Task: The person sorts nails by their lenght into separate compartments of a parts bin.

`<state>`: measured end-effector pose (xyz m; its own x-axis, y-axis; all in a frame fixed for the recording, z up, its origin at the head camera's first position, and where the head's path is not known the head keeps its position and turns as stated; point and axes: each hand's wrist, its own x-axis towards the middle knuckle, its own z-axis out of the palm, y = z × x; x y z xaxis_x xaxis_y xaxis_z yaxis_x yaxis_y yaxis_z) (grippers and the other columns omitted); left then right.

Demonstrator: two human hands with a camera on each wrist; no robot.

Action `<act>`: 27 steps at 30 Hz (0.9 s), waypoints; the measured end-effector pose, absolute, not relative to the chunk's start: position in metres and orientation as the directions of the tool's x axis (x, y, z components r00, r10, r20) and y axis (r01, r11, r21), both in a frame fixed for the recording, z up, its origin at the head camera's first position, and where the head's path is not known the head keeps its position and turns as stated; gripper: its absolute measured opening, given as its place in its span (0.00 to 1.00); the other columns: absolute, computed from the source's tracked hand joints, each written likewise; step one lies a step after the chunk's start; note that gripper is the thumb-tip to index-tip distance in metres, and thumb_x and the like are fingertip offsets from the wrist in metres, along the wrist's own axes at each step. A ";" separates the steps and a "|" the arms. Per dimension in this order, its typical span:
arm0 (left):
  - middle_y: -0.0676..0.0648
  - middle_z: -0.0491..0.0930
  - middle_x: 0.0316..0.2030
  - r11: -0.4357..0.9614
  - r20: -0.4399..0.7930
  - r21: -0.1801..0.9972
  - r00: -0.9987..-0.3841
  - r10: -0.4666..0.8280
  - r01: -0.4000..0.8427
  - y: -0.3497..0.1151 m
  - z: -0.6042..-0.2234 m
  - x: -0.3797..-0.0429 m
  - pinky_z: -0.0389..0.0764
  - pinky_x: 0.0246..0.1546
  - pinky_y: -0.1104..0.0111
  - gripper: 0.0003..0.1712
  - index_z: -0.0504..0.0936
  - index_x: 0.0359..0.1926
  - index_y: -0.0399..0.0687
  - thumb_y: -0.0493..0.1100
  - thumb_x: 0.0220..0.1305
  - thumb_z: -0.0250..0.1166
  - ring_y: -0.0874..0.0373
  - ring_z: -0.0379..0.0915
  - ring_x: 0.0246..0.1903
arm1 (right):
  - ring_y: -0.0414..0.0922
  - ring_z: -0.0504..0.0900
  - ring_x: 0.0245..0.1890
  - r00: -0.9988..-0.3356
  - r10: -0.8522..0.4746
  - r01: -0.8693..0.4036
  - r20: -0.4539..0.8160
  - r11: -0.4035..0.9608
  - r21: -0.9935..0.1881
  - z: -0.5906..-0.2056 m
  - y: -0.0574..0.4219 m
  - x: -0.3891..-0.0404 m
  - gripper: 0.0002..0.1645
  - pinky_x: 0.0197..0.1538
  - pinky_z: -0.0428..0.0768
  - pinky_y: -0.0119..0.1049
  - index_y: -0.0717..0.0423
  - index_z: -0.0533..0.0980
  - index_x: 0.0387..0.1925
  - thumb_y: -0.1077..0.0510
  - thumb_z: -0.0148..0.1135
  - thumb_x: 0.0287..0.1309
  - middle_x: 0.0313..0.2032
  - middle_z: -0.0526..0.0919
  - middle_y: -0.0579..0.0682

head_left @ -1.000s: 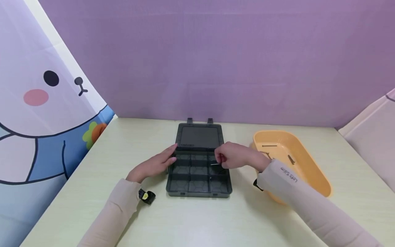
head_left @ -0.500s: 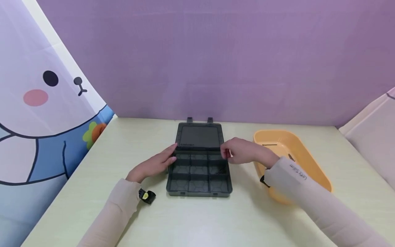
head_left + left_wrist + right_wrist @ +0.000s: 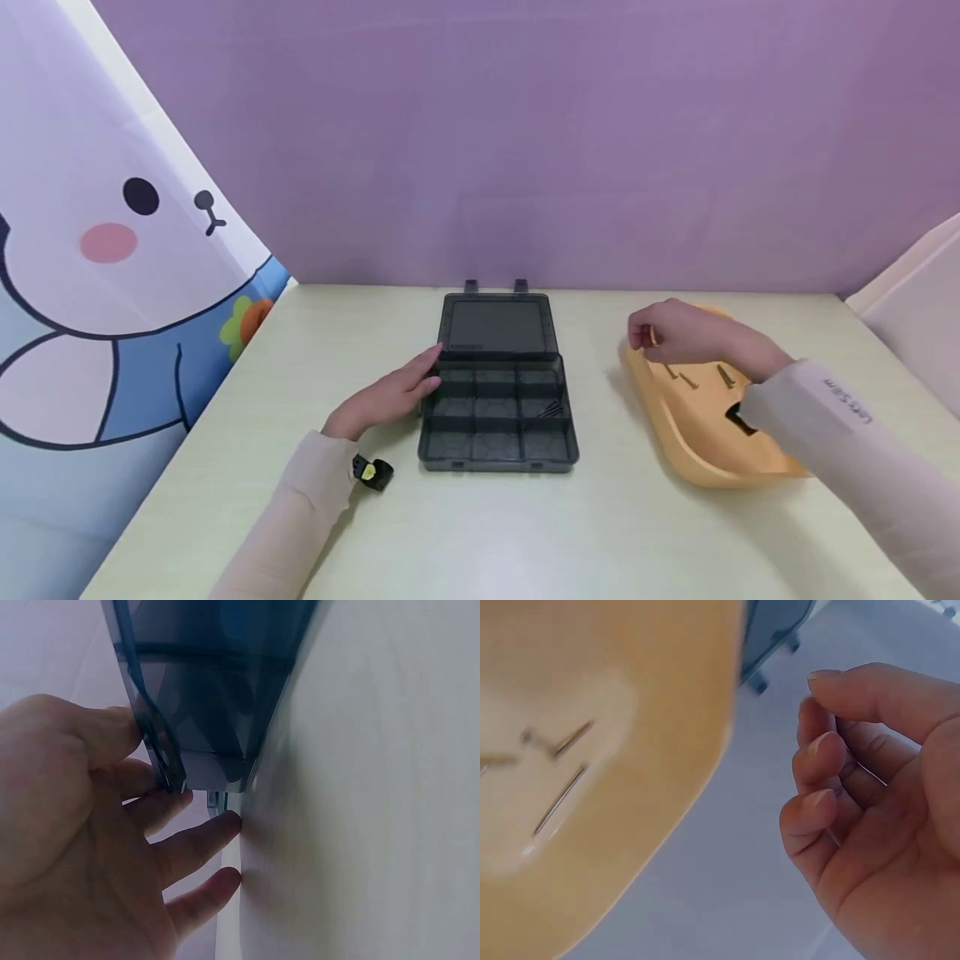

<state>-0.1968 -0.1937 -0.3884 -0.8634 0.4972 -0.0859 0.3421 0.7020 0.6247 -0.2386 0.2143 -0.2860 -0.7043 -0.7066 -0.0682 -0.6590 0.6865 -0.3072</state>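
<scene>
A dark translucent compartment box (image 3: 498, 466) lies on the table with its lid (image 3: 497, 323) laid back. Several dark nails (image 3: 551, 409) sit in the right compartment of its middle row. Against the box's left side rests my left hand (image 3: 386, 400), fingers mostly extended; in the left wrist view its thumb touches the side wall (image 3: 154, 735). Over the far left rim of a yellow tray (image 3: 678, 437) hovers my right hand (image 3: 686, 332), its fingers loosely curled with nothing between them in the right wrist view. Several screws and nails (image 3: 725, 376) lie in the tray.
The pale table (image 3: 480, 533) runs back to a purple cloth backdrop (image 3: 525, 167). A cartoon-printed cloth (image 3: 105, 275) hangs along the left. A black wrist camera (image 3: 375, 473) is strapped at the left cuff.
My right hand held a thin nail over the box, let it go, and has moved right to the tray. The left hand stays at the box's side. The view has shifted slightly.
</scene>
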 end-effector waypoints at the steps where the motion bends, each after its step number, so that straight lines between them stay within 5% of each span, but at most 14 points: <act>1: 0.38 0.39 0.75 0.702 -0.088 0.626 -0.863 0.497 0.341 -0.193 -0.388 -0.197 0.46 0.72 0.48 0.35 0.38 0.75 0.39 0.48 0.77 0.41 0.43 0.35 0.74 | 0.36 0.68 0.22 -0.714 -0.696 -0.649 -0.071 0.697 -0.303 -0.286 0.220 -0.240 0.10 0.29 0.70 0.30 0.51 0.76 0.28 0.70 0.57 0.53 0.24 0.75 0.41; 18: 0.38 0.39 0.75 0.702 -0.093 0.634 -0.869 0.487 0.326 -0.187 -0.388 -0.193 0.46 0.72 0.49 0.35 0.38 0.74 0.37 0.46 0.77 0.41 0.44 0.34 0.74 | 0.39 0.73 0.28 -0.799 -0.599 -0.570 -0.060 0.784 -0.246 -0.313 0.274 -0.270 0.05 0.31 0.74 0.35 0.58 0.77 0.32 0.68 0.61 0.52 0.28 0.79 0.46; 27: 0.39 0.39 0.75 0.718 -0.086 0.613 -0.875 0.476 0.330 -0.187 -0.389 -0.196 0.46 0.72 0.50 0.35 0.39 0.75 0.38 0.46 0.77 0.41 0.44 0.35 0.74 | 0.47 0.79 0.33 -0.808 -0.586 -0.557 -0.063 0.794 -0.244 -0.330 0.285 -0.284 0.10 0.36 0.78 0.42 0.63 0.78 0.35 0.71 0.62 0.47 0.33 0.81 0.50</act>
